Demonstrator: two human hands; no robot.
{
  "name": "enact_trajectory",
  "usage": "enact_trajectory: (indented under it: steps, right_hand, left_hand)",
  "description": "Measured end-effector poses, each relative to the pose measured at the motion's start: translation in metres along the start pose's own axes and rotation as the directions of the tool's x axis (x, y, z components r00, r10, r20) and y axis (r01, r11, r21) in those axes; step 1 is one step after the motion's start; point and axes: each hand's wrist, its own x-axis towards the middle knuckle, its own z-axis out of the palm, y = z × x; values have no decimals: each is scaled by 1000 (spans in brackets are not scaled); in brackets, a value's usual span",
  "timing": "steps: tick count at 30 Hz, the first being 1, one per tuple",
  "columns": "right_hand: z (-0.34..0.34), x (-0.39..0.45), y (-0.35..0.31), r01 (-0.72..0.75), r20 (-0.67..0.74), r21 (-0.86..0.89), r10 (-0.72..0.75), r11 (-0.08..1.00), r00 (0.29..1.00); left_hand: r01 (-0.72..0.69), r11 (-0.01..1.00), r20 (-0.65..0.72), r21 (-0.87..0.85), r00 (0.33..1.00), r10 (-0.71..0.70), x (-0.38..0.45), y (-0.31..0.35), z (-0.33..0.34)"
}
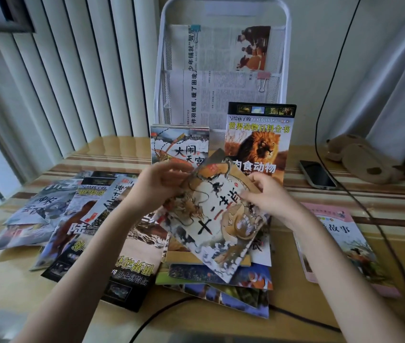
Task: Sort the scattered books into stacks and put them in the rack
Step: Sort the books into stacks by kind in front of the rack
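Note:
Both my hands hold a thin book with a dragon cover [217, 226] tilted above the pile in the middle of the table. My left hand [161, 181] grips its upper left edge, my right hand [263, 194] its right edge. Several more books lie scattered: a fan of them at the left [72, 219], a heap under the held book [221, 280], and a pink book [340, 246] at the right. A lion book [258, 144] and a small stack [179, 144] stand upright at the foot of the white wire rack [223, 63].
Clipped newspapers [221, 58] fill the rack's upper pockets. A phone [317, 174] and a brown plush toy [360, 157] lie at the back right. A black cable [379, 231] runs down the right side and across the front. Vertical blinds [72, 70] hang at the left.

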Motion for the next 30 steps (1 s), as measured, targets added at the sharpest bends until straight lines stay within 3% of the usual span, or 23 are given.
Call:
enact_trajectory:
  steps: [3, 6, 8, 10, 12, 14, 15, 17, 19, 20, 22, 24, 26, 30]
  right_hand:
    - [0, 9, -5, 19, 46, 158, -27, 987, 999]
    - [10, 27, -15, 130, -155, 282, -89, 950, 984]
    - [17, 44, -25, 222, -298, 365, -112, 904, 948]
    - [28, 65, -37, 302, -384, 379, -148, 875, 911]
    - [45, 87, -48, 335, -385, 392, -177, 857, 906]
    - [65, 108, -57, 330, -325, 395, -206, 857, 923]
    - [74, 115, -59, 331, -298, 380, -224, 864, 928]
    - [91, 130, -59, 316, -274, 348, -227, 882, 935]
    - [106, 145, -51, 227, -261, 292, -151, 929, 953]
    - [113, 151, -45, 181, -274, 225, -117, 957, 955]
    - [123, 163, -33, 120, -388, 24, -102, 992, 916]
    - [126, 169, -24, 48, -499, -172, -129, 984, 857]
    - [124, 169, -20, 2, -536, -229, -128, 973, 835]
    - [121, 165, -19, -41, -555, -234, -99, 971, 826]
  left_hand:
    - [-78, 992, -115, 103, 989, 90, 12, 15, -6]
    - [-104, 965, -377, 240, 906, 191, 22, 15, -11]
    - [14, 986, -479, 168, 875, 69, 28, 4, -13]
    - [165, 985, -409, 53, 903, -129, 38, -9, -15]
    - [193, 980, -282, -38, 939, -196, 51, -21, -15]
    - [118, 993, -264, 21, 958, -108, 66, -30, -14]
    - [87, 991, -324, 107, 945, -48, 74, -34, -12]
    - [104, 969, -524, 223, 851, 29, 84, -46, -9]
    - [207, 962, -631, 178, 774, -49, 89, -65, -8]
    - [282, 950, -614, 131, 776, -146, 90, -78, -8]
    - [414, 890, -498, 188, 821, -277, 90, -110, -8]
    - [490, 727, -413, 481, 858, -305, 87, -136, -3]
    - [518, 545, -409, 659, 855, -318, 87, -146, 1]
    - [474, 361, -363, 803, 870, -334, 83, -145, -9]
